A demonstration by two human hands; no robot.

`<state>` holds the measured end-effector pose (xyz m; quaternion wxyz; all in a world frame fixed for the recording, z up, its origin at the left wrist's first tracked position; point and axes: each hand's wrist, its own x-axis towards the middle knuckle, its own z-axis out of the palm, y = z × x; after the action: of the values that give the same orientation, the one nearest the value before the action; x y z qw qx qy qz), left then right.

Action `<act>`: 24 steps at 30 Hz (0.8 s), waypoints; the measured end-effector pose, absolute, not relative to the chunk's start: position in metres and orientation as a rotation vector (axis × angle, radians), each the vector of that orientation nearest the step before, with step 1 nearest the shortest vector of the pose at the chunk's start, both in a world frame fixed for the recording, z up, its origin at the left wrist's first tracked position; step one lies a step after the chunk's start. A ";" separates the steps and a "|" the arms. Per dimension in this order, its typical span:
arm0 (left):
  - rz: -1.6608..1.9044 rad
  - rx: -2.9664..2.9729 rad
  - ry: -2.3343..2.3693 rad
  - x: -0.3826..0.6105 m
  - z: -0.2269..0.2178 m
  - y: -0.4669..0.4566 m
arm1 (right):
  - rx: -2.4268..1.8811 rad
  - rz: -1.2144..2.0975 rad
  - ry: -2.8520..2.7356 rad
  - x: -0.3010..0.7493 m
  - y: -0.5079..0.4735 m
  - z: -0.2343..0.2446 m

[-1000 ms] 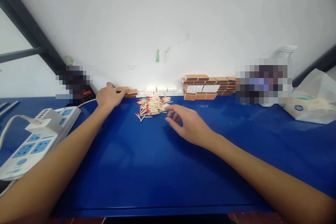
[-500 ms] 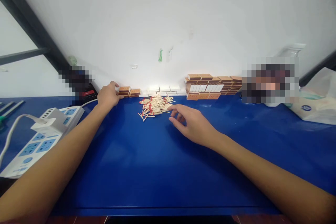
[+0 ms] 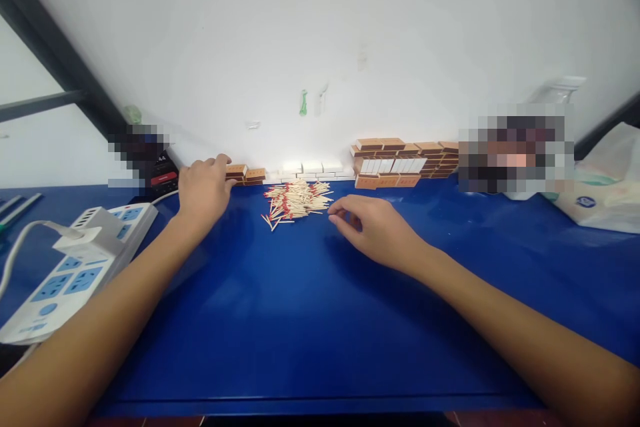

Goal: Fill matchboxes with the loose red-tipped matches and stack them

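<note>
At the left, my left hand (image 3: 204,192) is beside a small stack of orange-brown matchboxes (image 3: 250,175) against the wall. Its thumb and fingers are apart, and no box shows between them. Just right of a loose heap of red-tipped matches (image 3: 296,200), my right hand (image 3: 375,230) hovers low over the table. Its fingers are curled, with thumb and forefinger brought close at the tips; whether a match is between them cannot be seen. White matchbox trays (image 3: 313,169) are lined up behind the heap.
A larger stack of matchboxes (image 3: 390,145) stands along the wall at right centre. A white power strip (image 3: 75,280) with a plugged-in charger lies at left, near a phone (image 3: 164,173). A plastic package (image 3: 607,197) sits at far right on the blue table (image 3: 280,333).
My left hand has come back slightly from the small matchbox stack. My right hand has drawn a little right from the matches, its thumb and forefinger closer together. The view has shifted slightly.
</note>
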<state>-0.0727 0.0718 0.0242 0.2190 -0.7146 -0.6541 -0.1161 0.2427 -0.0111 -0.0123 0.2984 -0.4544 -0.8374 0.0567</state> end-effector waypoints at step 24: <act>-0.296 -2.484 -1.189 -0.039 0.006 0.006 | -1.673 -0.406 -2.378 0.245 0.083 0.024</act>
<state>-0.0387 0.0057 0.0065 0.1846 -0.8814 -0.4220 -0.1050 0.2449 0.0829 0.0243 0.1029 -0.5669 -0.8057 -0.1375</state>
